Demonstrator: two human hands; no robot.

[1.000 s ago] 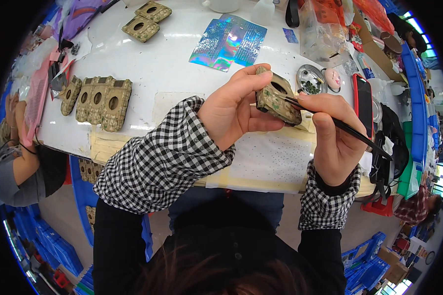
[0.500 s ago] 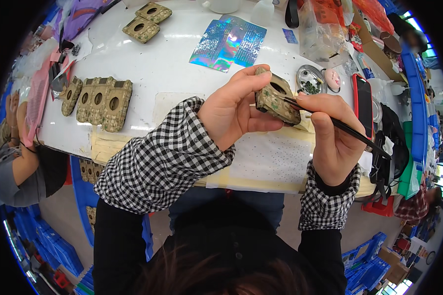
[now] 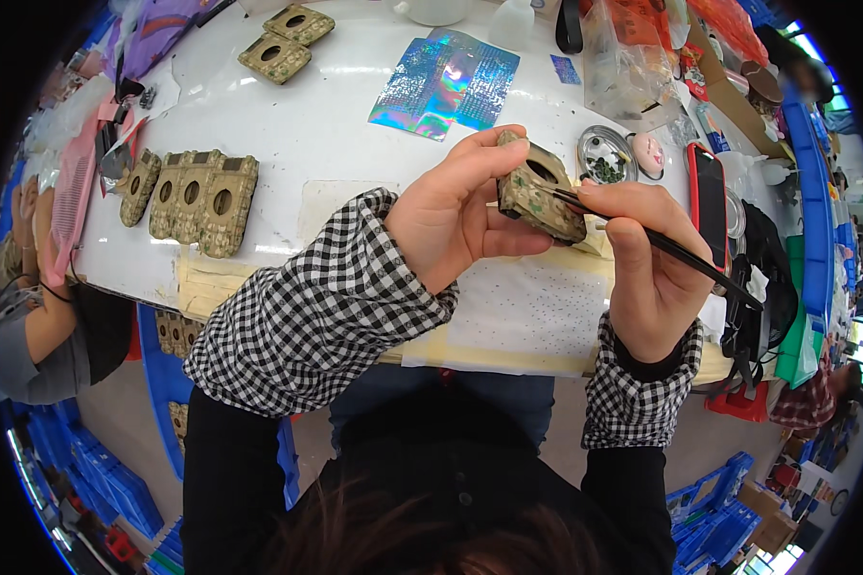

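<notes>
My left hand (image 3: pixel 457 206) is closed round the edges of a camouflage toy tank hull (image 3: pixel 544 213), tilted above the table, with a round hole in its top. In my right hand (image 3: pixel 650 264) is a pair of black tweezers (image 3: pixel 686 251), pinched between thumb and fingers like a pen. The tweezers' tips touch or nearly touch the hull beside the hole; whether they grip a small part I cannot tell. Beyond my right hand stands a round clear dish (image 3: pixel 606 155) holding small dark green pieces.
Several camouflage hulls (image 3: pixel 201 203) stand at the left, with two more (image 3: pixel 286 43) at the far left. Shiny holographic sheets (image 3: pixel 446 84) lie at the back. A red-edged phone (image 3: pixel 707 203) is on the right. A dotted white sheet (image 3: pixel 527 321) lies under my hands. Another person's arm (image 3: pixel 48 316) shows at far left.
My hands, the hull and the tweezers stay almost exactly where they were. At the far left, the other person's hand and arm have shifted slightly.
</notes>
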